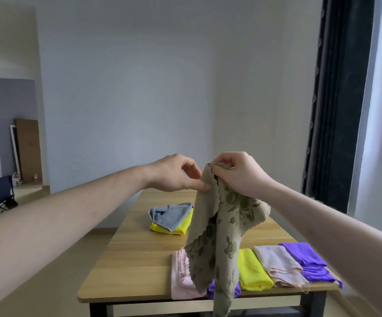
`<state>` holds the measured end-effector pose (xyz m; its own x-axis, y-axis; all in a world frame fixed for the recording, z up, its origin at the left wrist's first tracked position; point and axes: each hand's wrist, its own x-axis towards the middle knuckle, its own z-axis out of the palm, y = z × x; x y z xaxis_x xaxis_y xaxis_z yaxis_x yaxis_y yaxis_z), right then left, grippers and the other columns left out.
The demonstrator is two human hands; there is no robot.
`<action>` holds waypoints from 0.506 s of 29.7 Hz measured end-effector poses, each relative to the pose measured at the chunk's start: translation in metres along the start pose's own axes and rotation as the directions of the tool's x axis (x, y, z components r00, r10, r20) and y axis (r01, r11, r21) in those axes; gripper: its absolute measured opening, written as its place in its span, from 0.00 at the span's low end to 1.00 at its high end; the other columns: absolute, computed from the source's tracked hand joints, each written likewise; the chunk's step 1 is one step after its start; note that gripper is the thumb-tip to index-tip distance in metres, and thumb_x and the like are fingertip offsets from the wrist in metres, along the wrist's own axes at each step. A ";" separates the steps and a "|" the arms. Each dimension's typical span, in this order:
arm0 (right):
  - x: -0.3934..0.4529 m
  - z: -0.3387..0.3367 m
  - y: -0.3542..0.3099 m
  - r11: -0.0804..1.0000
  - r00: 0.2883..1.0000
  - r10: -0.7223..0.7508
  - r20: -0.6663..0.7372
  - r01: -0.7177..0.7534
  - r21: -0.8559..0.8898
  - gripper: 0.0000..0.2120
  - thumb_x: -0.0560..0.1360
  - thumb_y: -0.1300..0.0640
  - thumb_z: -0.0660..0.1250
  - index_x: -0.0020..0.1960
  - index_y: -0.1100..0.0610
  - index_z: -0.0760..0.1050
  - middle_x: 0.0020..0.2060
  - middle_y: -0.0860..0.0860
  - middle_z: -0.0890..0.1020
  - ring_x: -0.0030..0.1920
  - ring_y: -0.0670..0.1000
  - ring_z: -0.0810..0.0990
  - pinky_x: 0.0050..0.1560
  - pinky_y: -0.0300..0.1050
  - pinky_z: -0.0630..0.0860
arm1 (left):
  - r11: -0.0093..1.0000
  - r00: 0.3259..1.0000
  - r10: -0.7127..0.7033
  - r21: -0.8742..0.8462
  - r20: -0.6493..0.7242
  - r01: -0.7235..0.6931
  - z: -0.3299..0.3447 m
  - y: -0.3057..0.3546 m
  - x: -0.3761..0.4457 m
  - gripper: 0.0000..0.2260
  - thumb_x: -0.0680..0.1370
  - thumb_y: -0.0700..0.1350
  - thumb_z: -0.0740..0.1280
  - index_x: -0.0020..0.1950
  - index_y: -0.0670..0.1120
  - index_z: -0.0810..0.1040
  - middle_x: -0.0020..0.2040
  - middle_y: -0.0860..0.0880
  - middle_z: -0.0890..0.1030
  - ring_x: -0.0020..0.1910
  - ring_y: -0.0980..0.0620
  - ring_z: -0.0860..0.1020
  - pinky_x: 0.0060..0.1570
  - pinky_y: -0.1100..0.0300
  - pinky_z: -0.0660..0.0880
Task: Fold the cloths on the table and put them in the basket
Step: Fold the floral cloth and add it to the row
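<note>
Your right hand (235, 173) is pinching the top corner of the olive floral cloth (217, 229), fingers curled tight on its hem. Your left hand (176, 173) is loosely spread, thumb tip touching the cloth's edge at nine o'clock of that pinch. The thin, limp cloth is hanging crumpled above the wooden table (139, 248). Folded flat strips are lying at its near edge: pink (180, 277), yellow (251, 271), pale peach (279, 264), purple (306, 259). At eleven o'clock of them, a grey towel (169, 213) is lying on a yellow one (180, 227).
</note>
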<state>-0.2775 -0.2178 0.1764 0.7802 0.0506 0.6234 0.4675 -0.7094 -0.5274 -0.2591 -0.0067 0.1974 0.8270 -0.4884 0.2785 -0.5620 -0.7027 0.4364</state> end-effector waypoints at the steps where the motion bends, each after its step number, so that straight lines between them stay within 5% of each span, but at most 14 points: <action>1: 0.000 -0.001 0.000 1.000 1.000 0.006 -0.009 -0.006 -0.001 0.07 0.77 0.45 0.69 0.44 0.45 0.83 0.37 0.46 0.84 0.36 0.45 0.79 0.36 0.39 0.72 | 1.000 1.000 -0.007 -0.005 -0.005 0.007 0.002 0.001 -0.001 0.24 0.65 0.70 0.77 0.53 0.57 0.81 0.53 0.60 0.82 0.52 0.61 0.80 0.56 0.59 0.77; 5: 0.001 -0.003 -0.004 0.999 0.999 0.035 -0.022 -0.035 0.009 0.09 0.74 0.43 0.73 0.41 0.48 0.82 0.31 0.48 0.81 0.29 0.42 0.74 0.31 0.36 0.70 | 0.995 0.991 -0.013 0.094 -0.132 0.026 0.011 0.011 -0.005 0.31 0.60 0.74 0.76 0.49 0.53 0.75 0.47 0.55 0.81 0.46 0.54 0.79 0.45 0.56 0.79; 8: 0.003 -0.002 -0.009 0.996 0.996 0.076 -0.039 -0.075 0.040 0.10 0.74 0.44 0.73 0.40 0.49 0.83 0.31 0.44 0.81 0.31 0.43 0.76 0.32 0.37 0.72 | 0.984 0.983 0.008 0.178 -0.182 0.025 0.017 0.016 -0.010 0.33 0.56 0.77 0.74 0.46 0.54 0.74 0.44 0.56 0.80 0.44 0.54 0.79 0.46 0.50 0.80; 11: 0.004 0.001 -0.013 0.988 0.990 0.136 -0.022 -0.134 0.080 0.11 0.72 0.43 0.75 0.39 0.50 0.84 0.36 0.46 0.85 0.39 0.45 0.82 0.38 0.40 0.78 | 0.983 0.991 -0.049 0.170 -0.128 0.070 0.027 0.020 -0.014 0.36 0.54 0.78 0.73 0.53 0.58 0.74 0.48 0.60 0.80 0.49 0.57 0.79 0.50 0.51 0.81; 15: 0.005 0.008 -0.016 0.985 0.984 0.174 -0.036 -0.173 0.025 0.17 0.70 0.42 0.76 0.35 0.55 0.81 0.33 0.46 0.83 0.35 0.45 0.79 0.33 0.38 0.72 | 0.975 0.972 -0.112 0.164 -0.206 0.147 0.039 0.014 -0.010 0.41 0.57 0.73 0.74 0.59 0.54 0.61 0.48 0.55 0.78 0.47 0.53 0.80 0.47 0.46 0.81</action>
<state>-0.2783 -0.2004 0.1835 0.8342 -0.0991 0.5425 0.3354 -0.6897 -0.6418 -0.2761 -0.0321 0.1672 0.8704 -0.2896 0.3981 -0.4294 -0.8421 0.3263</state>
